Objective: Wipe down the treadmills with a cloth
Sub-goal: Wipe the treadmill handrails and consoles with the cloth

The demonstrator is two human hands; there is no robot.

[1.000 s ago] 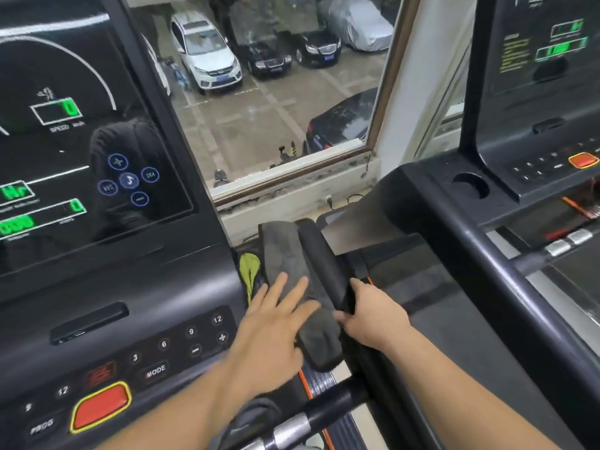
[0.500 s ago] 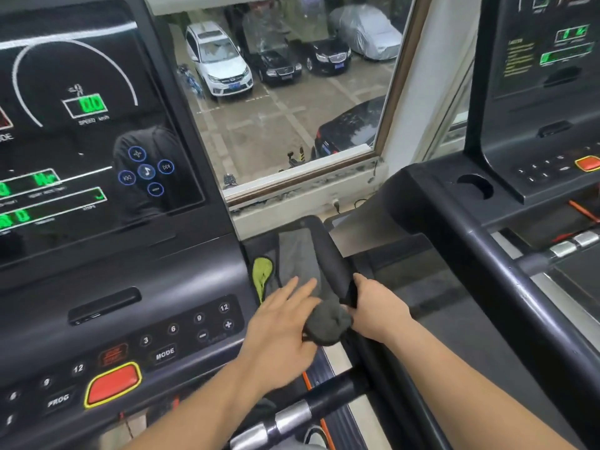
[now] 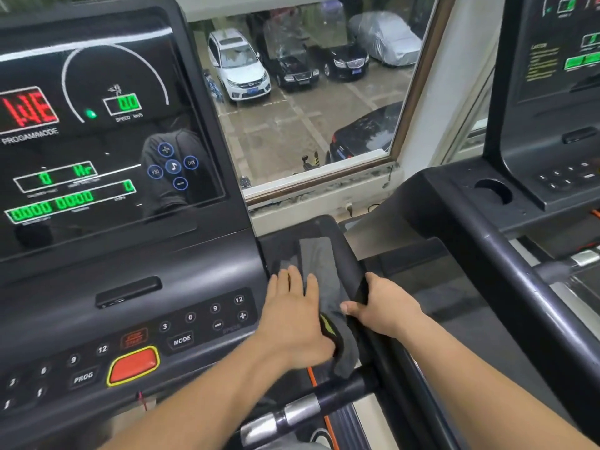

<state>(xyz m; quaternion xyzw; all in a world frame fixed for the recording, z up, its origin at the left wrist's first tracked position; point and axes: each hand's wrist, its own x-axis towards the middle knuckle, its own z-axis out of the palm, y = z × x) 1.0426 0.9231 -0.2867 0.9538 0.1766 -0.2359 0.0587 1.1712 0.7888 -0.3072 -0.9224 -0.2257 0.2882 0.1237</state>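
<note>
A grey cloth with a yellow-green patch lies along the right side tray of the near treadmill's console. My left hand lies flat on the cloth's left part, fingers stretched forward and slightly apart. My right hand grips the black padded side handrail at the cloth's right edge, thumb touching the cloth. The lower end of the cloth hangs over the crossbar. The lit display shows green and red readouts.
A second treadmill stands to the right, with a round cup holder and a long black handrail. A window ahead overlooks parked cars. A red stop button sits on the near console.
The cloth was bunched up half a second ago and now lies stretched out again. My left hand has slid forward and left over it. My right hand stays on the handrail.
</note>
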